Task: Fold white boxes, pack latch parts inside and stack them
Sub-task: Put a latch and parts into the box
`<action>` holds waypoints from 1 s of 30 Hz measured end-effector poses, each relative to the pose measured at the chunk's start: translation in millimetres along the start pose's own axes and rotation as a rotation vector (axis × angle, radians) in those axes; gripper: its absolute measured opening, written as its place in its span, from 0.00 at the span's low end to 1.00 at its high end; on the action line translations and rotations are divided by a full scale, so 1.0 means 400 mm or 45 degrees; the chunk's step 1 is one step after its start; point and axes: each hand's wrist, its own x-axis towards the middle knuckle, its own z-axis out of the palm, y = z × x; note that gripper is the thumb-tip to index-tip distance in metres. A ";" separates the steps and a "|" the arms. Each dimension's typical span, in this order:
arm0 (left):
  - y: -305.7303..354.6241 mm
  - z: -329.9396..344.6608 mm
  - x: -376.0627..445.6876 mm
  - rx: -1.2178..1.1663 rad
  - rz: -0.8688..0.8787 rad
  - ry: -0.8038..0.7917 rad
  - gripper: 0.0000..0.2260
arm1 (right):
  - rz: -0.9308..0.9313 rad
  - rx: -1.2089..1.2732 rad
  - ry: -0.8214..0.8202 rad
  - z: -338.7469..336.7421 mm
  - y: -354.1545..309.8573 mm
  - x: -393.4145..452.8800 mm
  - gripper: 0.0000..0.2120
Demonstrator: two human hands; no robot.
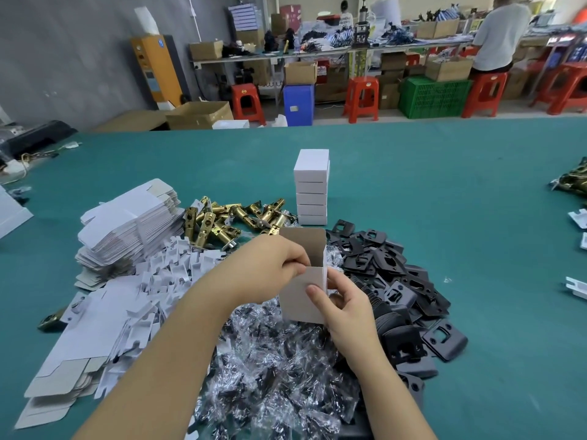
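At the middle of the frame I held the open white box [301, 293] over the bagged parts [279, 360], my left hand [270, 268] pinching its near flap, my right hand [346, 309] gripping its side.

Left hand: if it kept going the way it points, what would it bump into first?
Probably the box the left hand already pinches; beyond it, likely the black plates, though depth is unclear.

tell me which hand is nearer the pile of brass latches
Left. The left hand grips the open white box's top edge just in front of the brass latches. The right hand holds the box's right side, farther from them, beside the black plates.
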 end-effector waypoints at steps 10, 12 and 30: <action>-0.022 -0.016 -0.007 -0.307 0.118 0.334 0.06 | 0.010 0.052 0.014 0.002 -0.004 -0.002 0.11; -0.037 -0.035 -0.009 -0.478 0.101 0.494 0.08 | -0.003 0.058 0.027 0.004 -0.008 -0.003 0.15; -0.179 0.145 0.024 0.226 -0.266 0.128 0.17 | 0.033 0.133 0.114 0.005 -0.022 -0.010 0.16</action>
